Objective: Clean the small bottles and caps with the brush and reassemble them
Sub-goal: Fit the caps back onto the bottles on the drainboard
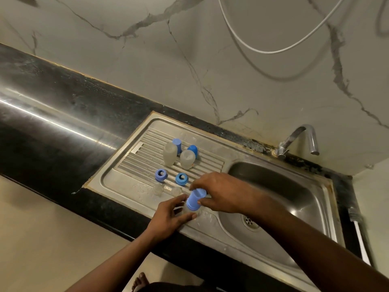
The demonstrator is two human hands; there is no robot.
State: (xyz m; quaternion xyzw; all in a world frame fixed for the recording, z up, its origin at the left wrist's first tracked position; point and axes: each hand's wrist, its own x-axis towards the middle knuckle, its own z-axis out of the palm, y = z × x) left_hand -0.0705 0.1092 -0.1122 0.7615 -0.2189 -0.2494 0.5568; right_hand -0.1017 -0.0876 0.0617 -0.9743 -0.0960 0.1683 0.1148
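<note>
Up close, the thumb and fingers of the right hand [219, 192] are curled round a tall blue cap [196, 199], which sits tilted on the mouth of a small clear bottle [189, 210]. The left hand [168, 217] grips that bottle lower down, fingers wrapped on both sides, so most of it is hidden — only a pale sliver shows beneath the cap. The pair is at the front edge of the steel drainboard [117, 180], beside the sink basin [294, 190]; whether the bottle rests on the metal I cannot tell.

Just beyond the hands lie two small clear pieces [157, 189], hard to make out against the wet steel. Behind them sit two blue rings [161, 174], apart from each other, holes facing up. Farther back on the ribs stand two translucent bottles [170, 153] without caps, and just behind these two more blue caps [177, 144].

The right forearm crosses the basin and covers part of it; the drain [251, 223] shows beside it. A curved tap [303, 140] stands at the back corner. On the black counter [52, 91] right of the sink lies the brush [360, 237] — well apart from both hands. A white hose [271, 52] loops across the marbled wall
</note>
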